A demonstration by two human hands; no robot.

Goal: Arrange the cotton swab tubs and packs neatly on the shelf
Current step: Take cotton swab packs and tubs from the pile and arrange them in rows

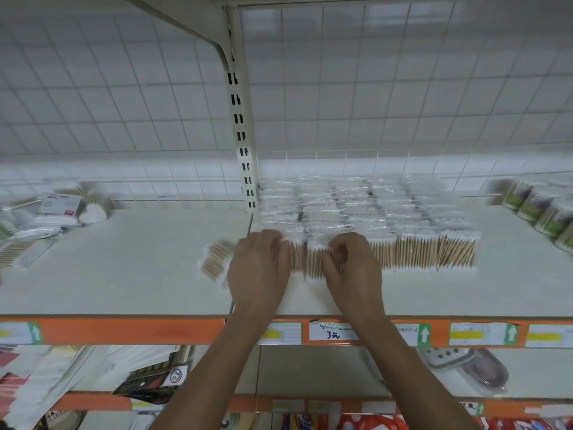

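Clear packs of wooden-stick cotton swabs (424, 252) stand in tight rows on the white shelf (124, 274), right of the upright post. My left hand (259, 268) grips the front pack at the left end of the row, fingers curled over its top. My right hand (350, 265) pinches the neighbouring front pack (313, 262). One loose pack (214, 262) lies tilted just left of my left hand. Round tubs with green labels (539, 209) stand at the far right. Loose tubs and packs (62, 209) lie jumbled at the far left.
A slotted upright post (243, 144) and bracket divide the shelf bays. A wire grid backs the shelf. An orange price rail (124, 332) with labels runs along the front edge. Lower shelves hold bagged goods and a soap dish (446, 358).
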